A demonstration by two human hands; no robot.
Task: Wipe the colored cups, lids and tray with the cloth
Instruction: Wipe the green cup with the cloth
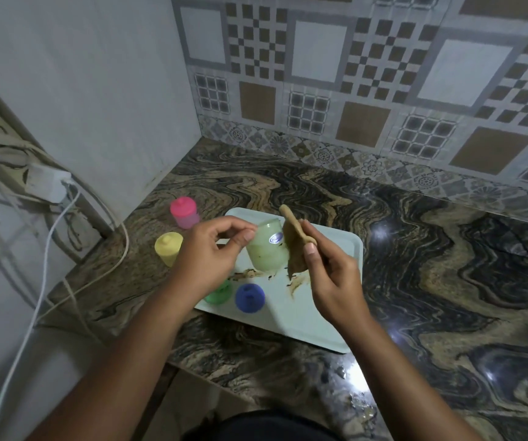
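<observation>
So the pale green cup (267,249) sits dead centre of the frame, over the far-left part of the tray (336,313). Its long axis runs roughly up-down in the frame, leaning a touch. The narrower rounded end points toward the top and the wider end toward the bottom. Can't honestly tell which end is the mouth, or whether the wide end actually rests on the tray. There's a little oval sticker on the side facing the camera.

The left hand (211,253) comes in from the lower left with its fingers curled, thumb and fingertips pinching the cup's upper-left edge. The right hand (329,281) comes up from the lower right and grips a brown cloth (294,246). Its thumb is on top of the fabric, and the cloth lies flat against the cup's right side, one corner sticking up above it.

The tray lies on the marbled worktop (447,265) and has brown smears (246,274) just below the cup. A green lid (219,292) and a blue lid (250,297) sit side by side on its near-left part, the green one half hidden by the left wrist. Off the tray to the left, on the worktop, are a pink cup (183,212) and a yellow cup (168,248), both capped. A charger (48,186) and its cables hang at the left edge.
</observation>
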